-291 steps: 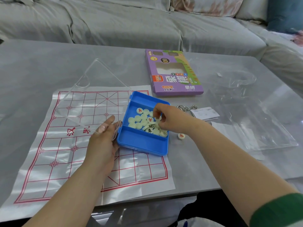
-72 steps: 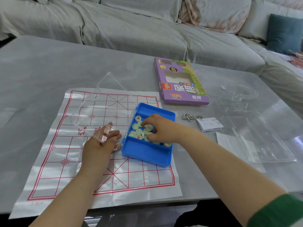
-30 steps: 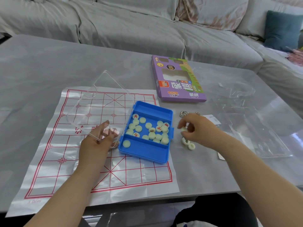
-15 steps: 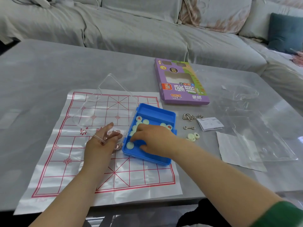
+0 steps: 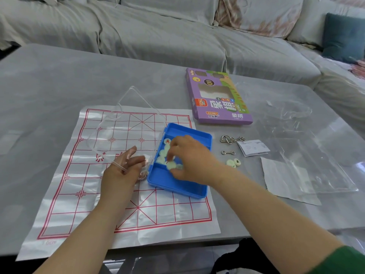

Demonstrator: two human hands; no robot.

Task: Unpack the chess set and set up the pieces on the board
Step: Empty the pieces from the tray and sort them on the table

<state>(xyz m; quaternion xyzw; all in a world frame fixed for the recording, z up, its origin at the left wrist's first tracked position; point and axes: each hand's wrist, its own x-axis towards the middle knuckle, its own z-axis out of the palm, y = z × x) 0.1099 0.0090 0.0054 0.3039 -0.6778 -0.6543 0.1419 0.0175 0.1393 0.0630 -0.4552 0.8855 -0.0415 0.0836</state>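
Note:
A white paper board [image 5: 94,194] with a red grid lies flat on the grey table. On its right part stands a blue case [image 5: 177,186] holding several pale round chess pieces [image 5: 167,141]. Its clear lid [image 5: 126,123] stands open to the left. My left hand [image 5: 122,171] rests on the board against the lid's lower corner, fingers on the clear plastic. My right hand [image 5: 189,159] reaches into the case, fingertips closing on pale pieces there. Two pale pieces [image 5: 234,162] lie on the table right of the case.
A purple game box [image 5: 219,97] lies beyond the case. Metal ring puzzles [image 5: 231,139], a small leaflet [image 5: 253,147], a white paper sheet [image 5: 284,182] and clear plastic wrap [image 5: 308,139] are on the right. A grey sofa [image 5: 158,30] runs behind the table.
My right hand set pieces on the table right of the case, went back into the case, and is now picking among the pieces. My left hand stays at the lid.

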